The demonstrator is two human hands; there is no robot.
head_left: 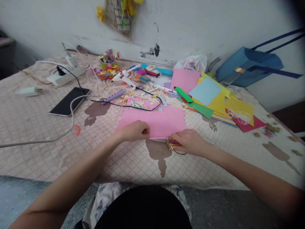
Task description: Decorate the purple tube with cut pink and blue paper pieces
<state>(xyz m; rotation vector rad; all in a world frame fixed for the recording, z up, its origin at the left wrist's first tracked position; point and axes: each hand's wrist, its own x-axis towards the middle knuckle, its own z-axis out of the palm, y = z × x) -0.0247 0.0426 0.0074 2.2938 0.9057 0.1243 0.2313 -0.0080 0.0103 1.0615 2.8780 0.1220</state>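
Observation:
A pink sheet [164, 119] lies on the patterned tablecloth [128, 165] in front of me. My left hand [136, 131] is closed at the sheet's lower left part, fingers curled; what it pinches, if anything, is hidden. At the sheet's lower right corner, my right hand [188, 141] is closed round a pair of scissors [173, 141] with gold-coloured handles. The blades point left along the sheet's near edge and are mostly hidden. Small paper scraps [137, 103] lie at the sheet's far edge, with a black cable [124, 105] running across them.
Behind the sheet lie a white glue gun [124, 78], a purple strip [113, 96] and a green marker [183, 94]. Coloured papers [214, 98] and a blue bag [247, 66] are at the right. A phone [70, 101] and power strip [65, 76] lie left.

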